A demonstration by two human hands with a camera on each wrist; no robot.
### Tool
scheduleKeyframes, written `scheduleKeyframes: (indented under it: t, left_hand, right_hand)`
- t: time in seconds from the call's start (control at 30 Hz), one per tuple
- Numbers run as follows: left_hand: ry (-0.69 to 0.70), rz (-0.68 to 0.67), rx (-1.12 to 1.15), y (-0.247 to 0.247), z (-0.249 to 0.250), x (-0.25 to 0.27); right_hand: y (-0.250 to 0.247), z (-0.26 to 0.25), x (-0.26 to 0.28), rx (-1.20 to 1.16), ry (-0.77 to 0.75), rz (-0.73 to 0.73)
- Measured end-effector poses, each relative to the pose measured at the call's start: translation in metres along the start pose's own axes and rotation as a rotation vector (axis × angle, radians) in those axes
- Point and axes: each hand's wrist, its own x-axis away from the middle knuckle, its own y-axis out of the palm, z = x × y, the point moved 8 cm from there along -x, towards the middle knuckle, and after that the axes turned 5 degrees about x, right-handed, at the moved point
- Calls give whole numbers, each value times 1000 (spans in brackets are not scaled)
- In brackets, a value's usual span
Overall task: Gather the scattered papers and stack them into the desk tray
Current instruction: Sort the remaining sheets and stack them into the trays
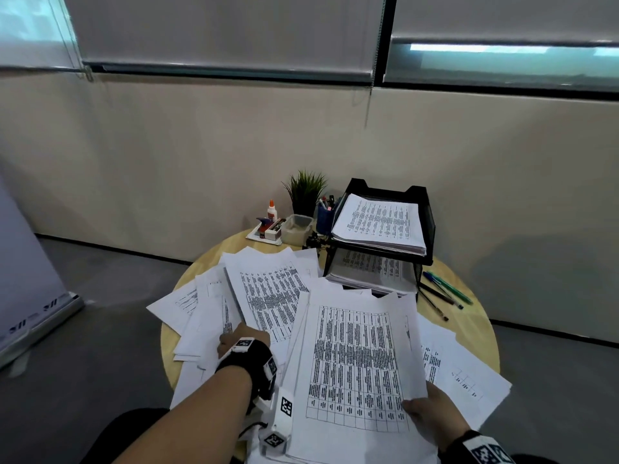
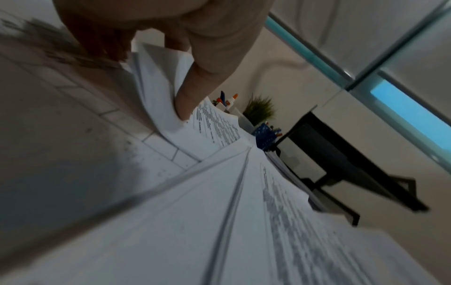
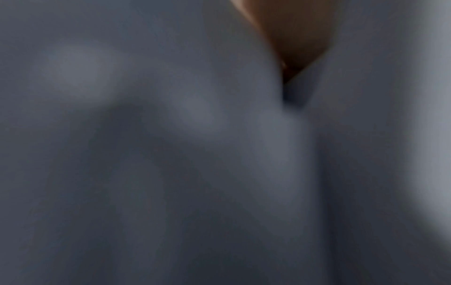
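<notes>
Printed white papers (image 1: 268,293) lie scattered over a round wooden table (image 1: 475,316). A black two-tier desk tray (image 1: 423,209) at the back right holds a paper stack on each tier. My right hand (image 1: 427,408) grips the near corner of a raised sheaf of papers (image 1: 355,366), thumb on top. My left hand (image 1: 243,339) reaches into the loose sheets at the left; in the left wrist view its thumb and fingers (image 2: 192,92) pinch the edges of a few papers (image 2: 158,90). The right wrist view shows only blurred grey paper (image 3: 195,154) close to the lens.
Behind the papers stand a potted plant (image 1: 306,192), a glue bottle (image 1: 272,209), a blue pen cup (image 1: 324,216), a clear plastic box (image 1: 297,227) and a stapler box (image 1: 273,228). Several pens (image 1: 445,291) lie right of the tray. A wall is close behind.
</notes>
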Motion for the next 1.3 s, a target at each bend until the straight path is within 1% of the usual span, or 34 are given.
scheduleKeyframes:
  t: [0.03,0.07,0.1,0.13,0.2,0.23,0.27,0.3,0.33,0.37,0.4,0.5,0.53,0.67,0.77,0.87,0.93,1.0,1.1,1.17,1.3]
  left_hand:
    - [-12,17,-3,1,-1,1]
    - [5,40,-23,2,0,0]
    - [10,44,-78,5,1,1]
    - [14,65,-89,7,2,0]
    - [69,73,-119,10,9,-1]
    - [80,20,-107,13,12,-1]
    - [69,-82,-143,21,10,-7]
    - [62,-143,-207,23,11,-7]
    - [27,-145,-139,19,10,-5]
    - [29,-151,-85,13,14,-1]
    - [55,-148,-87,7,14,0]
    - [59,-69,66,-11,12,-14]
    - [88,-53,120,-17,15,-19]
    - [242,11,212,-54,33,-24]
    - [302,41,255,-82,44,-26]
    - [368,32,257,-102,55,-19]
    - [390,29,315,-111,57,-20]
    - [396,23,349,-117,56,-17]
    - [384,-53,354,-108,48,-1]
    - [358,-125,300,-92,37,16]
    - [262,-346,261,-40,5,45]
  right_hand:
    - [0,-3,3,-19,9,-22]
    - [1,-2,2,-47,12,-29]
    - [1,-3,2,-62,3,-21]
    - [3,-1,2,-50,34,-21]
    - [7,10,-8,-60,52,-24]
    - [10,17,-12,-74,57,-37]
    - [11,21,-16,-77,59,-41]
    - [12,27,-22,-75,49,-35]
    - [10,19,-16,-61,42,-32]
    - [7,8,-6,-47,32,-21]
    - [4,0,1,-38,18,-21]
    - [1,-8,5,56,-28,-39]
    - [1,-9,5,71,-39,-50]
    - [2,-14,9,41,-30,-64]
    - [1,-16,13,-9,-3,-44]
    - [2,-17,17,-46,8,-31]
    - [3,-16,16,-103,4,-17]
    - [2,-14,15,-111,-11,6]
    - [-2,-10,16,-106,-27,47]
    - [-1,-5,14,-152,-10,59]
    - [2,-3,15,-178,9,65]
